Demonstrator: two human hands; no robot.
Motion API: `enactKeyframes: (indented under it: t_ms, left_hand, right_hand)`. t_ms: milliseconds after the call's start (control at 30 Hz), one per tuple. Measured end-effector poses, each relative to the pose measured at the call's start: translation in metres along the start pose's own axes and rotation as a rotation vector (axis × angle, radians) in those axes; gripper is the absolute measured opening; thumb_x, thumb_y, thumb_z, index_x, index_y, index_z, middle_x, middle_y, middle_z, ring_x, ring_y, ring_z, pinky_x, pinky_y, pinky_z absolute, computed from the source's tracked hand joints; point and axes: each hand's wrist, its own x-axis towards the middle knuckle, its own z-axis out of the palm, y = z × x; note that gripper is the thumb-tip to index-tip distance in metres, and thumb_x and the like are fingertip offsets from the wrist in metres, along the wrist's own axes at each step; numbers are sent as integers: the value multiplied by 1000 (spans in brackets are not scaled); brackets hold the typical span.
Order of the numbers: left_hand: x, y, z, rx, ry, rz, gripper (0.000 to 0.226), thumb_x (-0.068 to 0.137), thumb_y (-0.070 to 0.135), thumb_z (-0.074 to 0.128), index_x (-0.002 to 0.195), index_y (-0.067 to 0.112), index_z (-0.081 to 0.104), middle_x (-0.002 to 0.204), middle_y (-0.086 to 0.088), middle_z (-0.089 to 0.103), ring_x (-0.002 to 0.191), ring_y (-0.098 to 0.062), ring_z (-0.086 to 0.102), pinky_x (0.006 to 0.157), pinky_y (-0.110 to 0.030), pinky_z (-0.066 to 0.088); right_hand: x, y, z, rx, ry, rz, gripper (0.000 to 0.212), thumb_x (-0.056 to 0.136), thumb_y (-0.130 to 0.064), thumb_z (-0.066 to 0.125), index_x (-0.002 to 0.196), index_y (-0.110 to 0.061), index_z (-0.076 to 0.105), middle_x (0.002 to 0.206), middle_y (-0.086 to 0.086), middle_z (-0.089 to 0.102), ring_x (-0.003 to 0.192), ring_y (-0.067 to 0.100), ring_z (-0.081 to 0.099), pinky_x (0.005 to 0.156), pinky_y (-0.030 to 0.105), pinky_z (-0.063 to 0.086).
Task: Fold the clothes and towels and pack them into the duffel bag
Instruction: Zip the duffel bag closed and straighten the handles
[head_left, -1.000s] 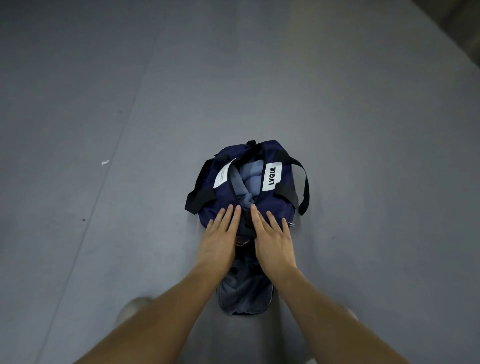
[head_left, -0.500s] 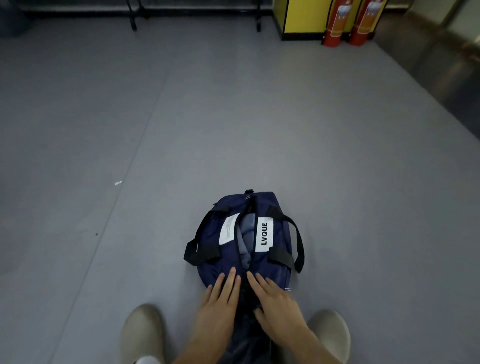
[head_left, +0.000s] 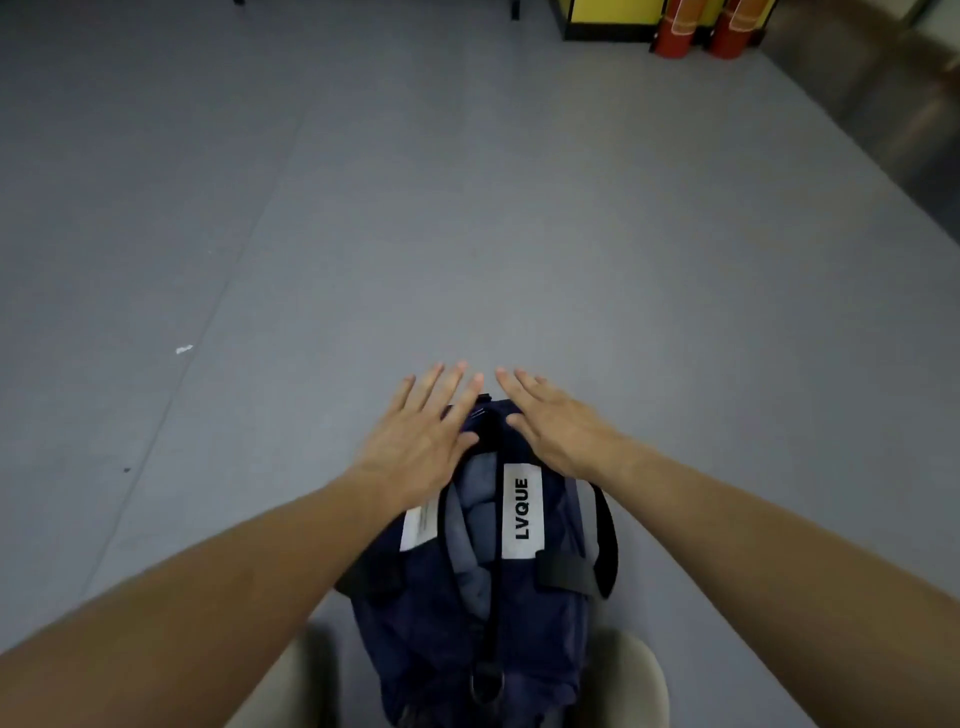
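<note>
A white scrap (head_left: 184, 349) lies on the grey floor (head_left: 519, 234) well to the left. The left hand (head_left: 415, 436) is flat, fingers straight and spread, over the far left end of the navy duffel bag (head_left: 550, 623). The bag lies on the floor with its long axis pointing straight away from the person, its top gaping on grey-blue folded cloth (head_left: 475, 525). The right hand (head_left: 558, 428), equally flat, covers its far right end, with two red cylinders (head_left: 675, 31) far behind.

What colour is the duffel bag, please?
The duffel bag is navy blue, seen best in the head view.
</note>
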Motion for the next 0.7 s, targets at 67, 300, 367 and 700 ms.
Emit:
enactKeyframes:
  t_ms: [67,300,367,700]
  left_hand:
    - [39,-23,26,15,-89,-49,63,108,36,23,159,22,-10,168,-7,-2,155,-26,-1,125,-44,8]
    - [87,-45,117,-158,-213,30,62,105,28,43,159,31,12,154,-3,42,141,-25,37,115,-36,32]
    - [94,-40,129,-313,-230,-37,62,103,29,50,158,31,21,138,-3,57,125,-25,52,102,-35,42]
    - [117,-39,146,-649,-192,-332,38,94,19,64,129,35,62,106,13,72,100,-11,66,90,-25,47]
  right_hand:
    - [30,13,15,-66,-26,-64,59,109,-37,28,160,-28,0,168,3,5,154,25,8,123,40,17]
    - [84,60,93,-120,-48,-112,52,108,-44,25,158,-38,15,168,3,4,155,28,2,125,46,11]
    - [89,61,106,-25,7,-73,49,108,-41,28,156,-37,26,168,4,11,154,28,4,125,45,13]
    - [103,59,132,43,197,-6,42,96,-26,56,138,-22,59,151,8,47,142,34,39,115,47,30]
